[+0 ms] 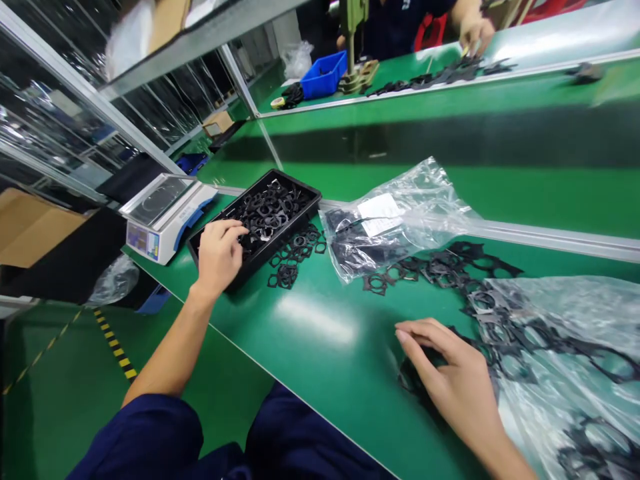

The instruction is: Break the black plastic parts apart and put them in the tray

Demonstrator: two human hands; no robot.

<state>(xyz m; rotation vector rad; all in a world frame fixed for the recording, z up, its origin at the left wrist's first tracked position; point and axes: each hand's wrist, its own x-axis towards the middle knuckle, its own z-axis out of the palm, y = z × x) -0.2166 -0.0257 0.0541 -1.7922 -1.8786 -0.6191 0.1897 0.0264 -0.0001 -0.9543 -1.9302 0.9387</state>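
Note:
My left hand (219,257) is over the near left end of a black tray (240,272), its fingers loosely bent and apart. Thin black ring-shaped parts (273,207) fill much of this tray. On the right, my right hand (450,377) has thumb and forefinger brought together above the green tabletop. Under its fingers is a dark, blurred black part (413,380), which the hand seems to hold; the palm hides some of it. Beside this hand, black cut-out sheets with round holes (510,333) lie heaped partly on clear plastic (545,387).
Loose black rings (287,273) lie beside the tray. A clear bag (400,213) with black parts and a white label lies mid-table. A scale (163,217) stands left. Across the metal divider, a co-worker's hand (476,33) is near black pieces; a blue bin (324,75) stands there.

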